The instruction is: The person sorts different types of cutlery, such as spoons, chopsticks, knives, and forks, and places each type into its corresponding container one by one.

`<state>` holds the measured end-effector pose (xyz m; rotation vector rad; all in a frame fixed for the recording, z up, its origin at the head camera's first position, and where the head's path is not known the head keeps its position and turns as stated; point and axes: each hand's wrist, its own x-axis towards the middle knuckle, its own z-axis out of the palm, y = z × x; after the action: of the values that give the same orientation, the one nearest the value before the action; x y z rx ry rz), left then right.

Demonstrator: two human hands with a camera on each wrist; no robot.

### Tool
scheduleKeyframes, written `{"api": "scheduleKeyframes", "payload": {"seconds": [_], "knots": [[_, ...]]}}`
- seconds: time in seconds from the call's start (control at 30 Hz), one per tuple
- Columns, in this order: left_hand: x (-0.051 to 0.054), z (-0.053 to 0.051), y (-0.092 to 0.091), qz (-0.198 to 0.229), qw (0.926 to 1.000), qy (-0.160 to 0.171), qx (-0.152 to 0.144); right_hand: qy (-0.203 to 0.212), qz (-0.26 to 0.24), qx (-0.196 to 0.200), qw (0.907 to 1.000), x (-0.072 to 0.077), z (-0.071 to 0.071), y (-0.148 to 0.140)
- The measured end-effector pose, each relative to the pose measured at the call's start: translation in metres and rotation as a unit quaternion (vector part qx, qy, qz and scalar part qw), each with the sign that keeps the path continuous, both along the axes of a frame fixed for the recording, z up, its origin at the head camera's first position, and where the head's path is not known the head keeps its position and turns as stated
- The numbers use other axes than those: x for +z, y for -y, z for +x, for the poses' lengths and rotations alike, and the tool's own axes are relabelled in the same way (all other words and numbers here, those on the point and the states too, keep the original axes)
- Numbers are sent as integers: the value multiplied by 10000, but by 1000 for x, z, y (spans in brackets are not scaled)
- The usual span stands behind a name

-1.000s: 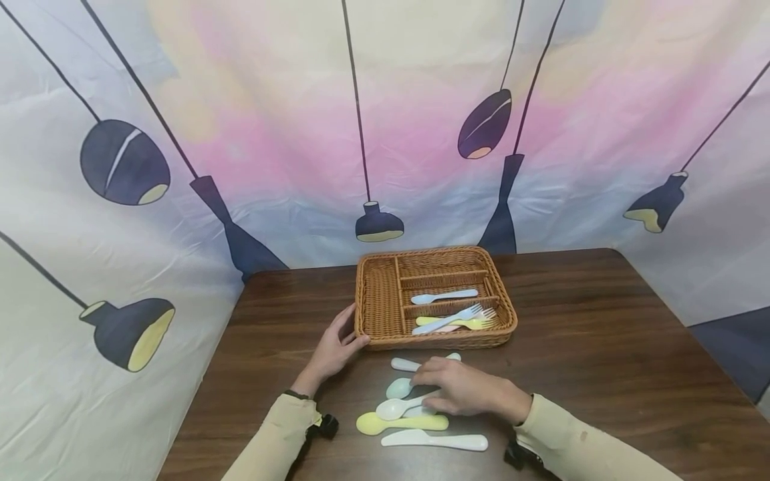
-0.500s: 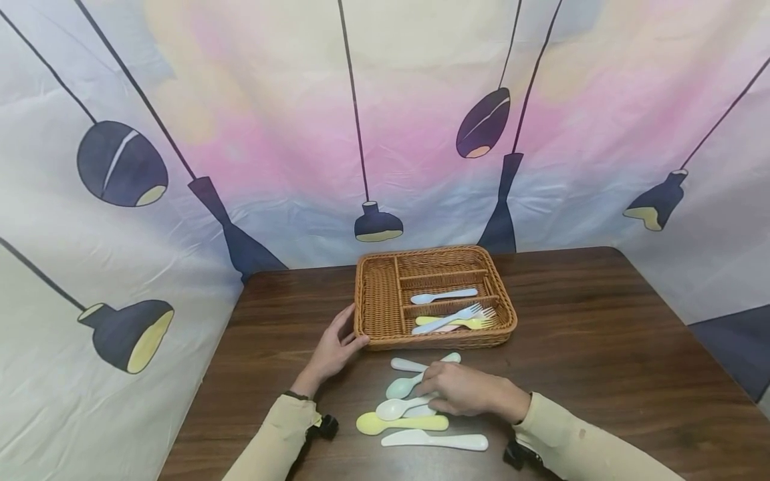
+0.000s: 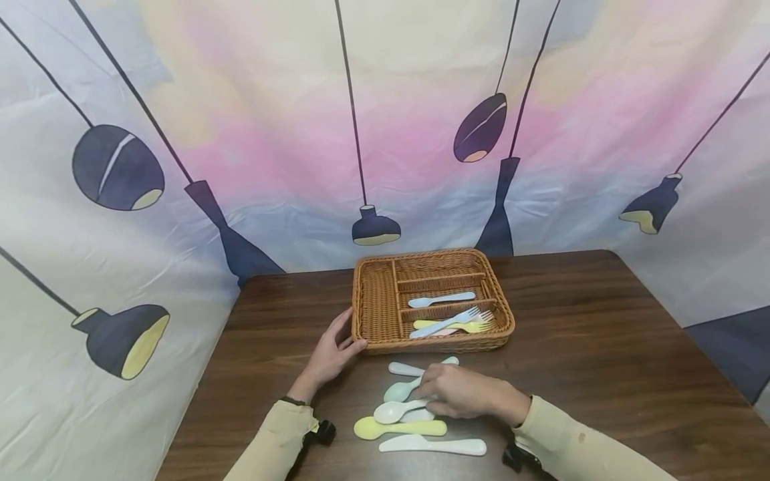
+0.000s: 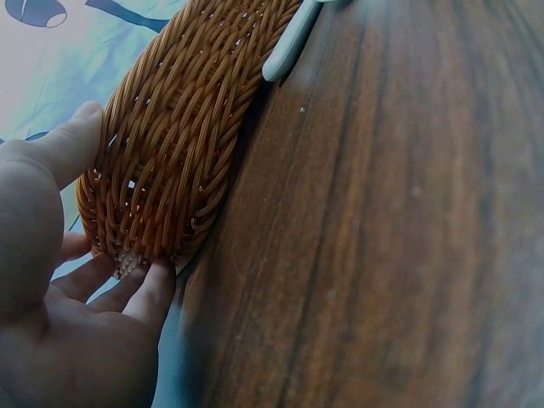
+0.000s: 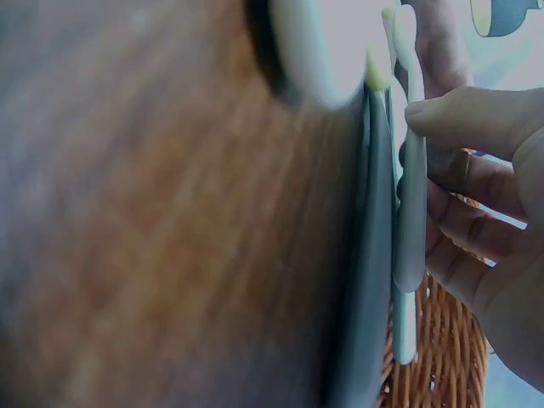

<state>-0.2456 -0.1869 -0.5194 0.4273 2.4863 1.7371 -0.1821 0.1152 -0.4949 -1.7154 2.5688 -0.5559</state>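
Note:
A divided wicker cutlery tray [image 3: 375, 300] stands near the back of the table. My left hand [image 3: 327, 354] grips its front left corner, with thumb and fingers on either side of the wicker wall [image 4: 170, 161] in the left wrist view. Over the loose cutlery, my right hand [image 3: 466, 391] pinches the handle of a white spoon [image 3: 390, 412]; that handle [image 5: 411, 221] lies between thumb and fingers in the right wrist view. The spoon is low over the pile. A pale green spoon [image 3: 396, 392] lies just behind it, partly hidden by my hand.
A yellow spoon [image 3: 400, 428] and a white knife [image 3: 433, 445] lie nearer me on the wooden table [image 3: 601, 374]. A pale handle [image 3: 404, 369] lies behind. Inside the tray are a light blue spoon [image 3: 442, 299], a blue fork [image 3: 442, 323] and a yellow fork [image 3: 478, 327].
My right fingers have drawn back slightly from the pale green spoon, uncovering more of its handle, and closed on the white spoon. My left hand stays at the tray's corner.

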Motion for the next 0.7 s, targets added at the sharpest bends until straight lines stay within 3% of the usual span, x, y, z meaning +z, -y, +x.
{"api": "scheduleKeyframes", "payload": {"seconds": [0.27,0.43,0.7], "knots": [[-1,0,-1,66,9999,-63,-75,-360,-387,-82,9986,8,-4,-7],[-1,0,-1,53,9999,-146,-70,-817,-624,-117,9946,17,-13,-13],[3,-3,-1,106,9999,-35,-38,-1099,-821,-469,9894,35,-29,-26]]}}
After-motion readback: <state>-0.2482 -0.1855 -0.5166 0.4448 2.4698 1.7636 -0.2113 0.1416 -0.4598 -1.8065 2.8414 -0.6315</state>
